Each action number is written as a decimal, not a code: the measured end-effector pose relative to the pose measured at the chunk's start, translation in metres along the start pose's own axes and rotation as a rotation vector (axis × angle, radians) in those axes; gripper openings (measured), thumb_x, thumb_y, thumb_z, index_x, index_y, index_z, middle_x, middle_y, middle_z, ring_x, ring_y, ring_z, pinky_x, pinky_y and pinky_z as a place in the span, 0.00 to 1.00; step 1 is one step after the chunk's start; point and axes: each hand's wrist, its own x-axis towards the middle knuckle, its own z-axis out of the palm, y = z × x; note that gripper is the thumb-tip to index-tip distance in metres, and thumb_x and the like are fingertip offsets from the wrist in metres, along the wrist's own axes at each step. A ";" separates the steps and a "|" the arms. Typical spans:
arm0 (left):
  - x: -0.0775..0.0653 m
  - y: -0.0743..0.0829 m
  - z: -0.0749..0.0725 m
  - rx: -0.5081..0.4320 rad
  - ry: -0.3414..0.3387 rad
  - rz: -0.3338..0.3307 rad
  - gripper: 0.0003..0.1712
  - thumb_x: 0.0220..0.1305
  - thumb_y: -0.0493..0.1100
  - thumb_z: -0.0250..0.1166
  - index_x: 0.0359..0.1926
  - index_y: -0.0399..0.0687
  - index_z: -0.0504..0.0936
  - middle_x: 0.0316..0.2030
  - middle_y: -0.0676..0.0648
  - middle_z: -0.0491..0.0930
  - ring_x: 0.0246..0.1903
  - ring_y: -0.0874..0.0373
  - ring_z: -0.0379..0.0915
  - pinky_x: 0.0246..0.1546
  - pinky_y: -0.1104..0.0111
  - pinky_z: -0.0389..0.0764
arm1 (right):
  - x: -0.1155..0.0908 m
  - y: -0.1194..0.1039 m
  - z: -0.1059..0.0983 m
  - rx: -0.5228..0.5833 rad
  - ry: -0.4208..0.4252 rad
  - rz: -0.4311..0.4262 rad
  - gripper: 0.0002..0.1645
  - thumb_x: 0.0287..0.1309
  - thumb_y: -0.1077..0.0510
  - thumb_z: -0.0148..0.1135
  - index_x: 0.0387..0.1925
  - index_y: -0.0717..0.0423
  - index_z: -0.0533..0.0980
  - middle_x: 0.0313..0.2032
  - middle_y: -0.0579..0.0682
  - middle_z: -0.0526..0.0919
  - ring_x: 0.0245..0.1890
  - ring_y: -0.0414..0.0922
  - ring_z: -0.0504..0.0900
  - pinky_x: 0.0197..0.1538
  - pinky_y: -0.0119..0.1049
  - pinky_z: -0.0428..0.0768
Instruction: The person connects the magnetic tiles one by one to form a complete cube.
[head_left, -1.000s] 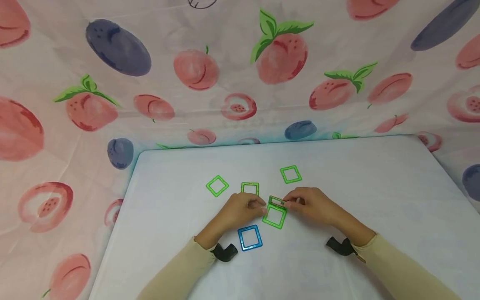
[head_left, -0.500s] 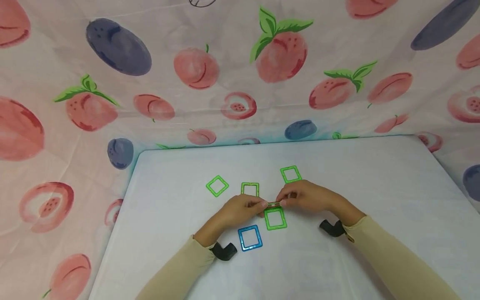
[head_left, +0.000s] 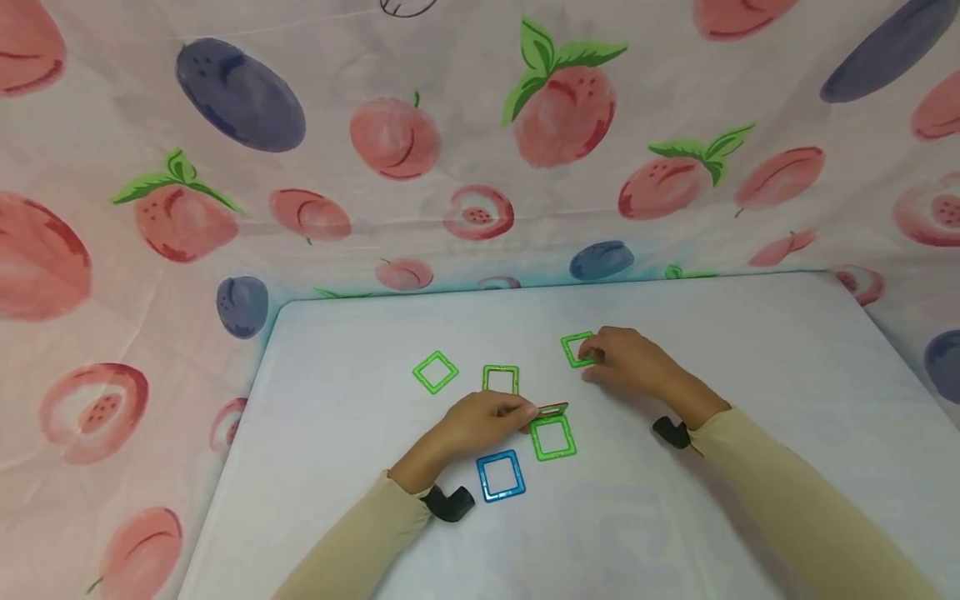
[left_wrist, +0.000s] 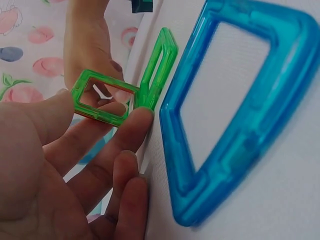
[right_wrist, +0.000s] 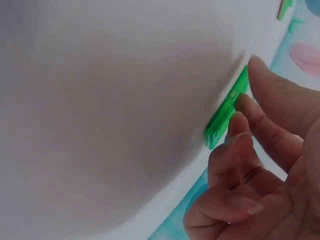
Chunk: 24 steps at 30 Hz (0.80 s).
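Observation:
My left hand [head_left: 480, 425] pinches a green square magnetic tile [left_wrist: 107, 79] between thumb and fingers. This tile stands up along the far edge of another green tile [head_left: 572, 435], which lies flat on the table. In the left wrist view the two meet in an L shape. My right hand [head_left: 630, 362] is at a third green tile [head_left: 569, 352] at the back right. Its thumb and fingertips are spread right at that tile's edge, as the right wrist view shows. A blue square tile [head_left: 501, 498] lies in front of the left hand.
Behind the left hand lies a green tile [head_left: 500, 368], partly hidden by that hand. Farther left is another green tile [head_left: 422, 382], turned like a diamond. The white table [head_left: 360, 333] meets a fruit-printed cloth [head_left: 480, 150] at its back and left.
My right hand has let go of the standing green tile and moved back and right to the far green tile. The left hand keeps its hold; the standing tile has been straightened along the flat one.

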 end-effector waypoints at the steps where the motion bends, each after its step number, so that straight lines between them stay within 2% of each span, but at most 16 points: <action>1: 0.000 0.000 0.000 -0.001 -0.001 -0.001 0.22 0.62 0.69 0.50 0.45 0.69 0.82 0.29 0.60 0.82 0.26 0.63 0.77 0.31 0.68 0.74 | 0.002 0.000 0.000 -0.015 -0.021 0.014 0.12 0.51 0.50 0.69 0.37 0.49 0.81 0.30 0.43 0.75 0.32 0.41 0.72 0.38 0.38 0.71; 7: 0.001 -0.001 0.000 -0.006 0.002 -0.001 0.22 0.62 0.69 0.50 0.44 0.68 0.82 0.29 0.60 0.81 0.25 0.63 0.77 0.30 0.68 0.75 | 0.006 -0.002 0.000 -0.061 -0.090 0.068 0.09 0.52 0.48 0.68 0.27 0.46 0.78 0.28 0.44 0.74 0.30 0.42 0.70 0.34 0.36 0.71; 12: 0.003 -0.001 0.001 -0.009 0.006 -0.001 0.22 0.62 0.70 0.50 0.43 0.69 0.82 0.29 0.60 0.81 0.24 0.62 0.77 0.29 0.68 0.75 | 0.003 -0.004 0.000 -0.059 -0.105 0.117 0.08 0.53 0.48 0.67 0.28 0.46 0.79 0.27 0.43 0.75 0.28 0.41 0.71 0.32 0.35 0.71; 17: 0.004 0.002 -0.001 -0.004 0.012 -0.004 0.21 0.63 0.69 0.49 0.42 0.69 0.83 0.30 0.60 0.81 0.25 0.63 0.77 0.30 0.68 0.74 | -0.003 -0.004 0.001 -0.046 -0.071 0.113 0.11 0.54 0.46 0.66 0.28 0.47 0.78 0.26 0.43 0.75 0.27 0.40 0.71 0.30 0.35 0.72; 20: 0.003 0.004 -0.002 -0.002 0.013 -0.014 0.21 0.63 0.69 0.50 0.42 0.69 0.83 0.29 0.60 0.81 0.26 0.63 0.76 0.30 0.68 0.73 | -0.008 -0.004 0.001 -0.013 -0.047 0.096 0.12 0.54 0.45 0.66 0.26 0.47 0.77 0.25 0.43 0.74 0.26 0.40 0.71 0.29 0.34 0.70; 24: 0.004 0.006 -0.002 -0.013 0.007 -0.020 0.20 0.63 0.68 0.50 0.41 0.68 0.83 0.29 0.60 0.81 0.24 0.62 0.76 0.29 0.68 0.74 | -0.016 -0.007 -0.004 0.110 -0.029 0.078 0.12 0.56 0.46 0.64 0.26 0.49 0.79 0.24 0.43 0.75 0.24 0.39 0.70 0.28 0.33 0.70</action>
